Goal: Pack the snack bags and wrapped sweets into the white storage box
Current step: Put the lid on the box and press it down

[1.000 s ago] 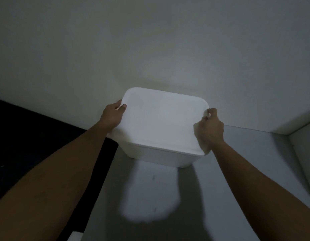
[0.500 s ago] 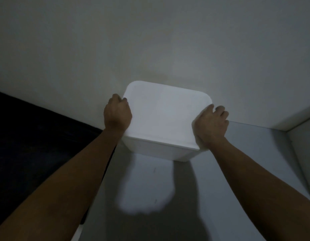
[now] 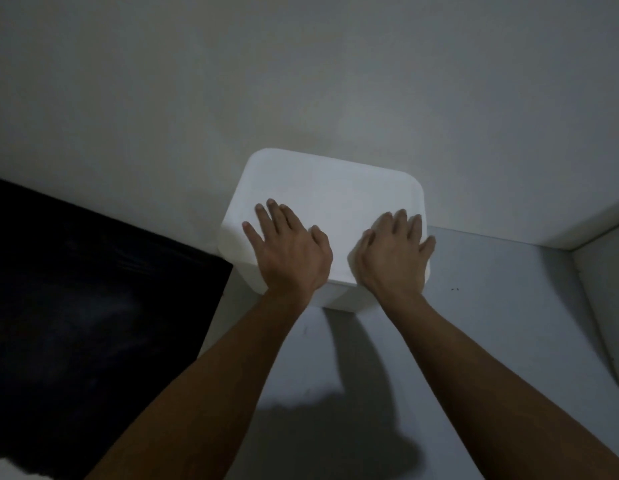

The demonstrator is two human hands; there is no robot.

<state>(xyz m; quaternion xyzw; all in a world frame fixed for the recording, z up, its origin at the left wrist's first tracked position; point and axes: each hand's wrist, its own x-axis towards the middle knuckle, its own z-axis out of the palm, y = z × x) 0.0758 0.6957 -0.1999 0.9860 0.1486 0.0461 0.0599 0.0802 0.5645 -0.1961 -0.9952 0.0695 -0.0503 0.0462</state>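
Observation:
The white storage box (image 3: 330, 195) stands with its lid on, on a grey shelf surface against the pale wall. My left hand (image 3: 289, 247) lies flat on the near left part of the lid, fingers spread and straight. My right hand (image 3: 393, 252) lies flat on the near right part of the lid, its fingers reaching the right edge. No snack bags or wrapped sweets are in view; the closed lid hides the box's inside.
The grey shelf surface (image 3: 474, 341) stretches toward me and to the right, ending at a white side panel (image 3: 606, 306). A dark black area (image 3: 93, 306) fills the left, past the shelf's left edge. The wall (image 3: 301, 81) rises behind the box.
Both hands have left the box's sides and moved onto the top of the lid, fingers flattened out. The box has come to rest on the shelf by the wall.

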